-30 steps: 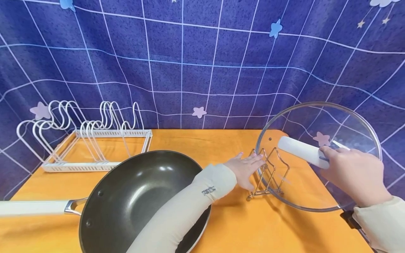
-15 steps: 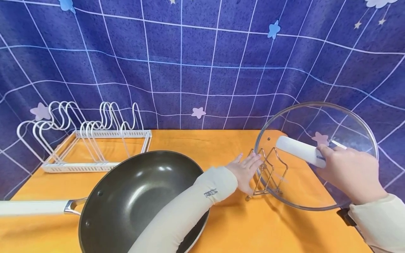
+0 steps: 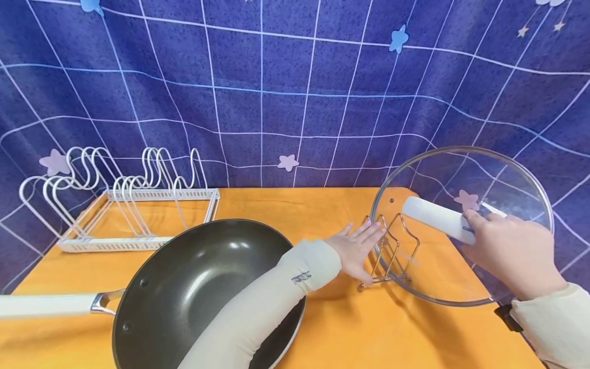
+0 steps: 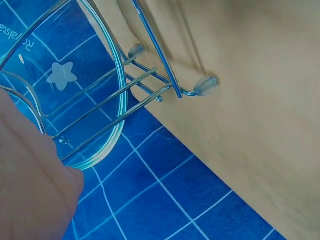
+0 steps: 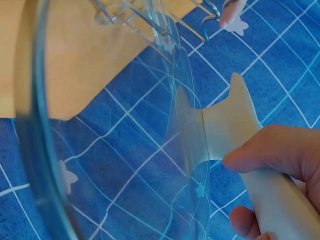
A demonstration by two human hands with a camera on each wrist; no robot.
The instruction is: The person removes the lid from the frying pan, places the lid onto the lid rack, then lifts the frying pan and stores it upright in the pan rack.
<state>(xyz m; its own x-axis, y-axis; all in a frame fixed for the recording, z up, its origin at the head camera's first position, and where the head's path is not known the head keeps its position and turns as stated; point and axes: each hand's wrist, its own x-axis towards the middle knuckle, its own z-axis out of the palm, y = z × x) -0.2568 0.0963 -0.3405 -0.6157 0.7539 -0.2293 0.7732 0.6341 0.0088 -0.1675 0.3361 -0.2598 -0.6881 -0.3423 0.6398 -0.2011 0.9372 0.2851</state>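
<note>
A large clear glass lid with a metal rim stands on edge in a small copper-coloured wire rack at the right. My right hand grips the lid's white handle. In the right wrist view, the thumb lies along one side of the handle and fingertips show at the other. My left hand rests at the rack's left side, its fingers straight and spread against the wires. The left wrist view shows part of that hand, the lid's rim and the rack's clear foot; its fingers are hidden there.
A dark wok with a white handle sits at the front left, partly under my left sleeve. Behind it stands a white rack with tall curved dividers. A blue grid-patterned cloth hangs behind the orange tabletop.
</note>
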